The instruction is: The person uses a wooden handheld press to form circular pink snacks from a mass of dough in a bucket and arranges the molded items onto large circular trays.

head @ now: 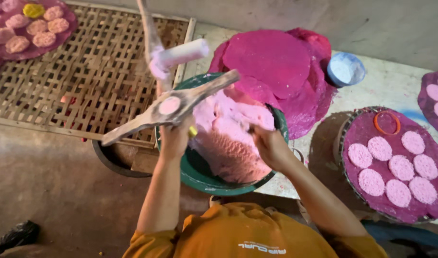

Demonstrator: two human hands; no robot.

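Observation:
My left hand (175,138) grips a long wooden press tool (171,106) with a round hole filled with pink dough, held over the rim of a green basin (219,184). A white roller handle (180,53) sticks up above the tool. My right hand (267,143) reaches into the basin and digs into the pale pink dough (228,134) that fills it.
Magenta round cloths (276,62) are stacked behind the basin beside a small blue-white bowl (345,69). A round tray (349,125) at right carries several pink discs and an orange ring (387,123). A woven bamboo rack (85,76) lies at left, with another disc tray (70,29) at its far corner.

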